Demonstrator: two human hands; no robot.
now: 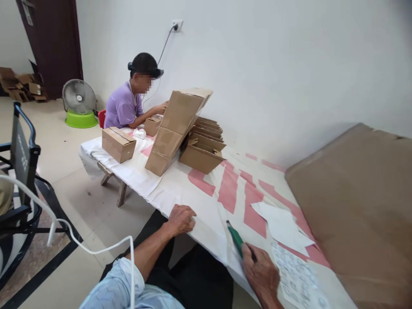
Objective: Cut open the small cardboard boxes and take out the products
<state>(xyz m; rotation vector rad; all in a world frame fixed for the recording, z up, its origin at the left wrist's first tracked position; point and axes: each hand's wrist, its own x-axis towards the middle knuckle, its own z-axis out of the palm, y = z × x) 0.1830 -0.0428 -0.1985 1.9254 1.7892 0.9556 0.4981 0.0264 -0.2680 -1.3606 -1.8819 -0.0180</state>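
My right hand (261, 273) is closed around a green-handled tool (235, 238) whose tip points up and left, just left of a sheet of small printed stickers (298, 279). White paper sheets (281, 225) lie beyond the hand. My left hand (180, 219) rests on the near edge of the cloth-covered table (180, 189) with its fingers curled under; nothing shows in it.
A large flat brown cardboard sheet (357, 206) covers the table's right side. Further along stand a tall leaning carton (175, 128), a stack of open cartons (202, 148) and a closed box (118, 143). A person in a purple shirt (124, 107) sits at the far end. A white cable (80, 242) and a dark chair (21, 171) are at my left.
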